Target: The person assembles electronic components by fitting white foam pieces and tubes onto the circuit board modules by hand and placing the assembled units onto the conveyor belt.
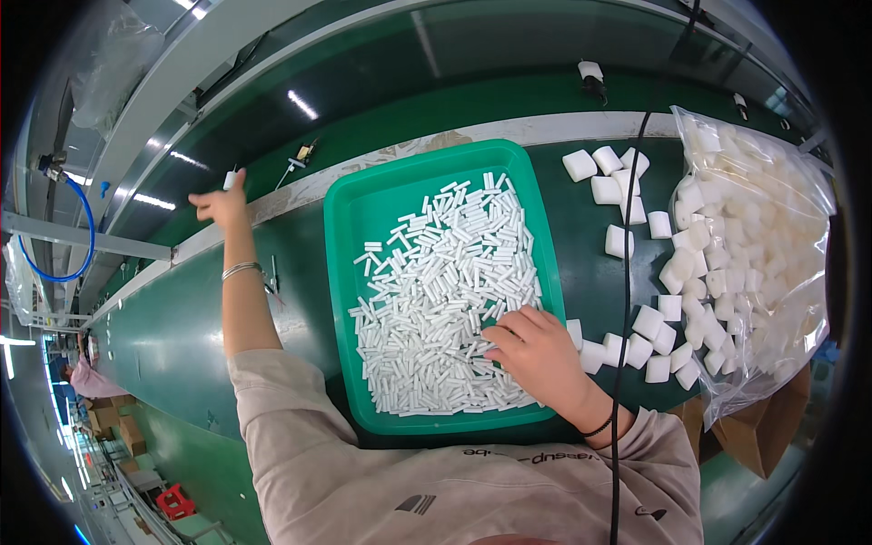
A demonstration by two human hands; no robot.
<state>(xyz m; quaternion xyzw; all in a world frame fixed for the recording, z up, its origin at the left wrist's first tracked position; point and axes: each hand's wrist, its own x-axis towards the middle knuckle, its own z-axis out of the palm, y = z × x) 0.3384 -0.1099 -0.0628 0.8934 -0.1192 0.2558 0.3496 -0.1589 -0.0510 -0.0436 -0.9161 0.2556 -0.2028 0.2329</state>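
My left arm stretches out to the far left, and my left hand (222, 202) is over the dark belt. Between its thumb and forefinger is a small white piece (231, 180) with a thin wire sticking up, while the other fingers spread leftward. A green tray (341, 300) stands before me, heaped with short white tubes (427, 318). At the tray's right side, my right hand (536, 350) reaches in over the rim with its fingers curled down onto the tubes. Whatever lies between those fingertips is too small to make out.
White foam blocks (647, 322) lie loose right of the tray, beside a clear plastic bag (754, 272) full of them. A black cable (627, 272) hangs across the view. Small assemblies (592, 82) sit along the belt. A cardboard box (763, 422) stands below the bag.
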